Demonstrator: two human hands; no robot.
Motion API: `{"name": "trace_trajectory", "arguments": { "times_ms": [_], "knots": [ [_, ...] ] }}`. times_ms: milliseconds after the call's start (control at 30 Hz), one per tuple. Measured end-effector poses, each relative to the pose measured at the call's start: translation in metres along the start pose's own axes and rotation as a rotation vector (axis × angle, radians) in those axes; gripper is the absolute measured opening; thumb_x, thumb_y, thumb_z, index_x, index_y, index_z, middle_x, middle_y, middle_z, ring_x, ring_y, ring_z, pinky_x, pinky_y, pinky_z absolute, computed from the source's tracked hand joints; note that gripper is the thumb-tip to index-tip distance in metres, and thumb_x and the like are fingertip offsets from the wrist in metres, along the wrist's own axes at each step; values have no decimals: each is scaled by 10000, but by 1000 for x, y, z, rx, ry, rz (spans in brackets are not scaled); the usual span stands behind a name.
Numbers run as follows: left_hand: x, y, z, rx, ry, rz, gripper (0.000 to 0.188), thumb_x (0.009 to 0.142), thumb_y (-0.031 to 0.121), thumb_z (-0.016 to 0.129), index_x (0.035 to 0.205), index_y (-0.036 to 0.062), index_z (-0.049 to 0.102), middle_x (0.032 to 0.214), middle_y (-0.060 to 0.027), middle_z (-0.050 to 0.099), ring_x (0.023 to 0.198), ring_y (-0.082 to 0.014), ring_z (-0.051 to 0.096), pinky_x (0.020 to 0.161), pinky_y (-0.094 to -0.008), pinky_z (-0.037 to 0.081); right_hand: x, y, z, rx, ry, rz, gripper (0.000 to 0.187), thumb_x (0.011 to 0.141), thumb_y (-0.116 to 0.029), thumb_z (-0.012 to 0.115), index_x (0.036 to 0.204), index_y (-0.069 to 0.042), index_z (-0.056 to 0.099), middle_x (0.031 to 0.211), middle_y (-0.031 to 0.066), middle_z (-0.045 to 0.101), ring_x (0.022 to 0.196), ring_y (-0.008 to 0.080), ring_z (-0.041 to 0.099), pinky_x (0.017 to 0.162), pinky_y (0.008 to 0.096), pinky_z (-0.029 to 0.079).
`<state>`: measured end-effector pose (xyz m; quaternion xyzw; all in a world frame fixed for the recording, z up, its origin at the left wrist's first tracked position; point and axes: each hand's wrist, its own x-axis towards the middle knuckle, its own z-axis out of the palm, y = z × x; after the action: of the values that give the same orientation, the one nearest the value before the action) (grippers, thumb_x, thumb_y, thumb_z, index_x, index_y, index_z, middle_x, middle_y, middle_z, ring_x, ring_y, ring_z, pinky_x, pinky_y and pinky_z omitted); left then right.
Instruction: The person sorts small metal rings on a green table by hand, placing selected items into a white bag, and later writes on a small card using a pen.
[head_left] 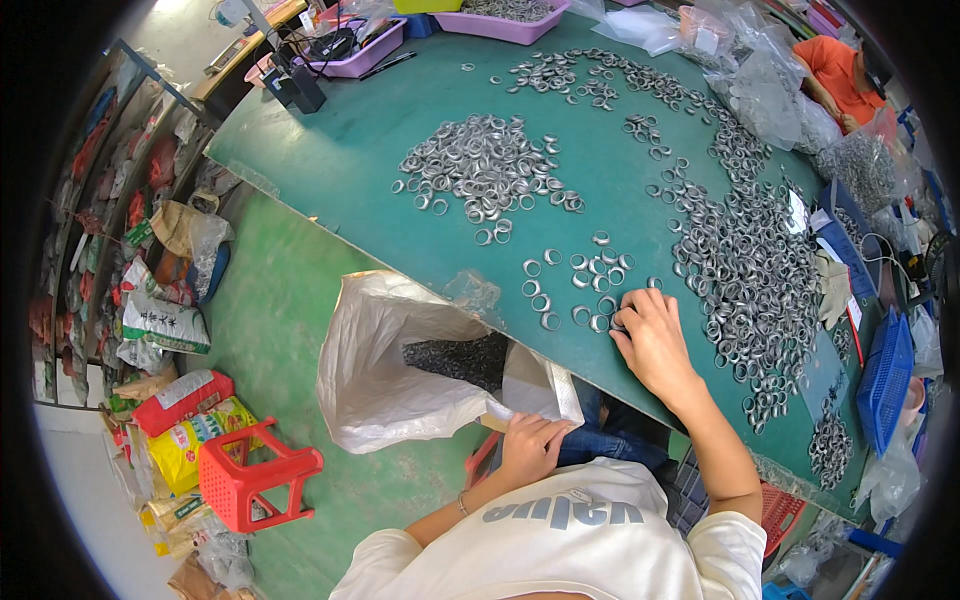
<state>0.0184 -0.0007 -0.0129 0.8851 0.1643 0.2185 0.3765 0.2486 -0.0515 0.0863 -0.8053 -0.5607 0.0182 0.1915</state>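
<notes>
My left hand (532, 447) is closed on the rim of a white woven sack (375, 400), beside the table edge. The sack's mouth gapes upward, and a mass of small dark grey pieces (460, 362) lies inside. My right hand (655, 340) rests over the green table (400, 120) near its front edge, with fingers bent and the tips closed on a grey metal ring (618, 325). A loose cluster of rings (598, 268) lies just beyond and left of it. Further off sits a heap of rings (485, 165), and a larger pile of rings (750, 270) spreads to the right.
Purple trays (515, 30) stand at the far edge. Blue baskets (882, 385) and clear plastic bags (765, 100) line the right side, where another person in an orange top (835, 75) sits. A red stool (245, 480) and loaded shelves (120, 210) are on the left.
</notes>
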Motion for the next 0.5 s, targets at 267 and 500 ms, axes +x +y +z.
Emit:
{"name": "trace_trajectory", "arguments": {
  "times_ms": [267, 500],
  "knots": [
    [-1, 0, -2, 13, -9, -8, 94, 789, 93, 672, 873, 76, 711, 743, -53, 679, 671, -210, 592, 673, -356, 381, 16, -31, 4, 421, 108, -61, 125, 725, -49, 673, 813, -22, 588, 987, 116, 557, 969, 298, 523, 847, 401, 397],
    [2, 2, -3, 29, 2, 13, 99, 782, 94, 676, 873, 73, 710, 746, -55, 682, 672, -214, 594, 677, -356, 386, 18, -60, 11, 485, 80, -140, 269, 769, -66, 694, 993, -6, 556, 1028, 143, 564, 1021, 347, 534, 883, 415, 428]
  ]
}}
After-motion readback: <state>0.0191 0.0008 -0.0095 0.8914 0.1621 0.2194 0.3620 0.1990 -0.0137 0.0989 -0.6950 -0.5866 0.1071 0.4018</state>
